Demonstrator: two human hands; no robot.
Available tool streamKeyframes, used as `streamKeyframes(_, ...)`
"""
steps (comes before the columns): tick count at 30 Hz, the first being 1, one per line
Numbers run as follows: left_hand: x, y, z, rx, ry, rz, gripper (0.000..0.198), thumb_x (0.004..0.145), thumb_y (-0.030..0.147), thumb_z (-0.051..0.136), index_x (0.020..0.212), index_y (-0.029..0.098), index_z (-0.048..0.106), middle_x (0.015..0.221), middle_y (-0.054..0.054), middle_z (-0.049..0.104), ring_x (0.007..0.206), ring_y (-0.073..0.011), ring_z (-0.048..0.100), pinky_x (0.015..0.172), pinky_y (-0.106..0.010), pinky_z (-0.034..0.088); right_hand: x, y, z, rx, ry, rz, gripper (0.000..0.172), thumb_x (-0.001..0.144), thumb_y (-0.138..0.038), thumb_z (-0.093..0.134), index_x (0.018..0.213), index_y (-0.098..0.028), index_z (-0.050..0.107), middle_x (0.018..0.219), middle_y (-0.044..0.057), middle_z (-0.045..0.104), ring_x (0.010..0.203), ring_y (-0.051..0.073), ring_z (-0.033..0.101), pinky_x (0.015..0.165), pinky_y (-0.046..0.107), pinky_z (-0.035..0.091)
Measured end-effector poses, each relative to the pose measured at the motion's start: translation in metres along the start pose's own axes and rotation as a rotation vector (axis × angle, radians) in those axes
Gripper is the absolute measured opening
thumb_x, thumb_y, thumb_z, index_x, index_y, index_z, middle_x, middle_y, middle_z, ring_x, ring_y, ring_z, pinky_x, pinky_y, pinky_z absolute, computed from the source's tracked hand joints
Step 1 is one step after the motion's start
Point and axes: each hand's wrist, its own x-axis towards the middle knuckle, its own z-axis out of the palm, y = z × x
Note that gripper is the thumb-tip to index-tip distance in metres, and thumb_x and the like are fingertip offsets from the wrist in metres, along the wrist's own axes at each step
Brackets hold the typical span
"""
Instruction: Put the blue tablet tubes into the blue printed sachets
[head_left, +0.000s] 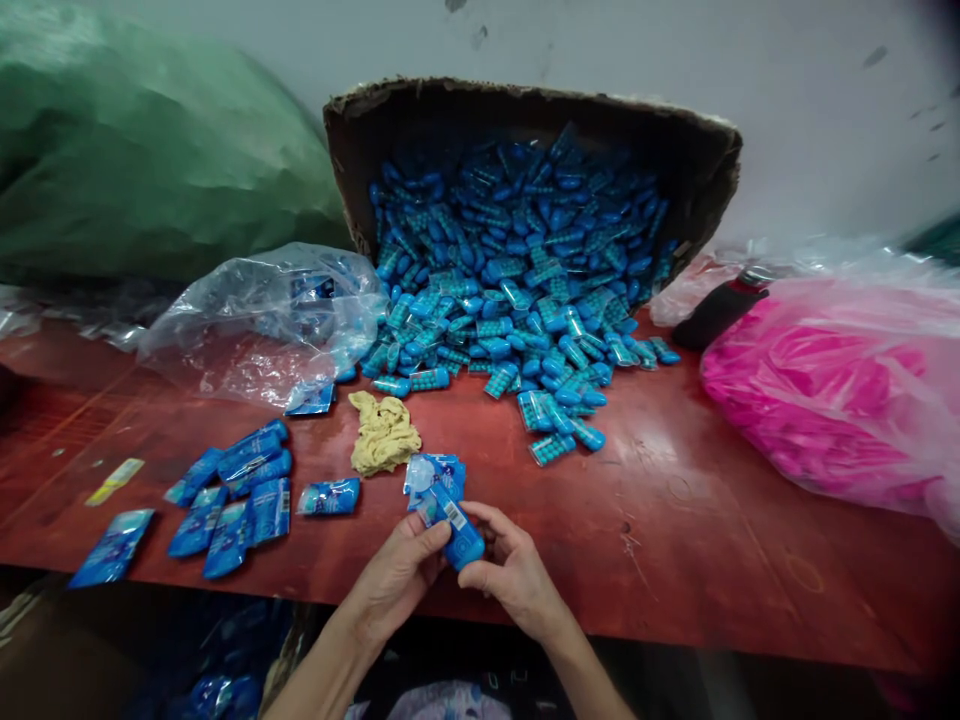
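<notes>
Between both hands, near the table's front edge, is a blue item (463,538) with a white barcode label, tilted. My left hand (405,565) pinches its upper left part with the thumb on top. My right hand (510,570) holds its right side between thumb and fingers. Just behind the hands lies a small stack of blue packets (450,475). A crumpled yellow cloth (382,432) is behind that. One blue packet (330,497) lies to the left, and several more filled blue packets (251,460) are grouped farther left.
A tipped cardboard box (720,160) spills many blue capsule-shaped items (525,290) onto the red table (675,560). A clear plastic bag (262,320) sits left of it, a green sack (150,150) behind. At right are a pink-filled bag (817,390) and a dark bottle (720,308).
</notes>
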Motion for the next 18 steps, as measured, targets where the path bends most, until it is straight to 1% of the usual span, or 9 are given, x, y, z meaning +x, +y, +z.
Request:
streamKeyframes(1,0.000,-0.002,0.002,0.000,0.014,0.005,0.012,0.066,0.022,0.068,0.075,0.015,0.066,0.066,-0.001,0.066,0.060,-0.0112,0.058,0.064,-0.023,0.043,0.000,-0.001,0.000,0.006,0.001,0.012,0.054,0.058,-0.015,0.071,0.109,-0.027,0.056,0.087,-0.003,0.062,0.062,0.011,0.051,0.050,0.019,0.041)
streamKeyframes(3,0.000,-0.006,0.004,-0.003,0.039,0.014,0.014,0.066,0.025,0.068,0.074,0.014,0.066,0.066,-0.002,0.067,0.059,-0.0114,0.058,0.062,-0.023,0.043,0.000,-0.003,-0.001,0.007,0.019,0.039,0.053,0.059,-0.016,0.070,0.109,-0.027,0.057,0.082,-0.003,0.062,0.055,0.009,0.048,0.041,0.017,0.037)
streamKeyframes(5,0.000,-0.010,0.004,0.002,0.045,0.024,0.015,0.069,0.028,0.065,0.076,0.014,0.065,0.067,-0.003,0.067,0.059,-0.0118,0.057,0.061,-0.024,0.043,0.000,-0.004,-0.002,0.001,0.028,0.063,0.052,0.059,-0.016,0.068,0.110,-0.025,0.056,0.074,-0.004,0.061,0.048,0.006,0.044,0.037,0.015,0.035)
streamKeyframes(7,0.001,-0.011,0.005,0.016,0.045,0.037,0.015,0.071,0.029,0.063,0.078,0.015,0.064,0.067,-0.002,0.067,0.058,-0.0121,0.057,0.060,-0.026,0.044,0.000,-0.004,-0.001,-0.019,0.053,0.073,0.050,0.061,-0.016,0.066,0.110,-0.023,0.056,0.071,-0.005,0.060,0.045,0.006,0.044,0.037,0.015,0.036)
streamKeyframes(9,0.001,-0.010,0.006,0.025,0.063,0.051,0.014,0.072,0.028,0.062,0.079,0.016,0.063,0.067,-0.001,0.066,0.057,-0.0118,0.056,0.060,-0.026,0.044,0.000,-0.002,0.000,-0.046,0.112,0.050,0.046,0.064,-0.016,0.064,0.108,-0.022,0.055,0.070,-0.004,0.060,0.048,0.007,0.048,0.039,0.016,0.039)
streamKeyframes(12,0.000,-0.004,0.009,0.005,0.122,0.066,0.015,0.068,0.027,0.066,0.079,0.018,0.063,0.070,0.000,0.066,0.061,-0.0108,0.057,0.061,-0.023,0.043,-0.002,0.001,0.003,-0.078,0.175,-0.024,0.031,0.067,-0.016,0.061,0.098,-0.020,0.056,0.069,-0.003,0.059,0.054,0.009,0.052,0.043,0.017,0.041)
streamKeyframes(14,-0.001,0.000,0.012,-0.004,0.149,0.084,0.019,0.064,0.026,0.070,0.079,0.017,0.064,0.068,0.001,0.065,0.062,-0.0097,0.057,0.062,-0.022,0.043,-0.003,0.004,0.005,-0.087,0.170,-0.054,0.023,0.069,-0.017,0.061,0.091,-0.020,0.055,0.067,-0.004,0.057,0.053,0.008,0.051,0.044,0.017,0.041)
streamKeyframes(15,-0.002,0.002,0.013,0.000,0.160,0.097,0.020,0.062,0.025,0.071,0.079,0.017,0.064,0.066,0.002,0.064,0.061,-0.0093,0.056,0.063,-0.021,0.043,-0.004,0.005,0.006,-0.085,0.161,-0.052,0.021,0.069,-0.017,0.061,0.089,-0.020,0.054,0.066,-0.004,0.056,0.052,0.008,0.050,0.045,0.017,0.041)
streamKeyframes(18,-0.002,0.003,0.016,0.014,0.214,0.134,0.018,0.060,0.025,0.072,0.073,0.015,0.064,0.061,0.002,0.061,0.058,-0.0089,0.054,0.060,-0.021,0.042,-0.005,0.008,0.010,-0.039,0.139,-0.008,0.024,0.068,-0.019,0.062,0.090,-0.020,0.053,0.066,-0.005,0.054,0.050,0.007,0.048,0.042,0.016,0.040)
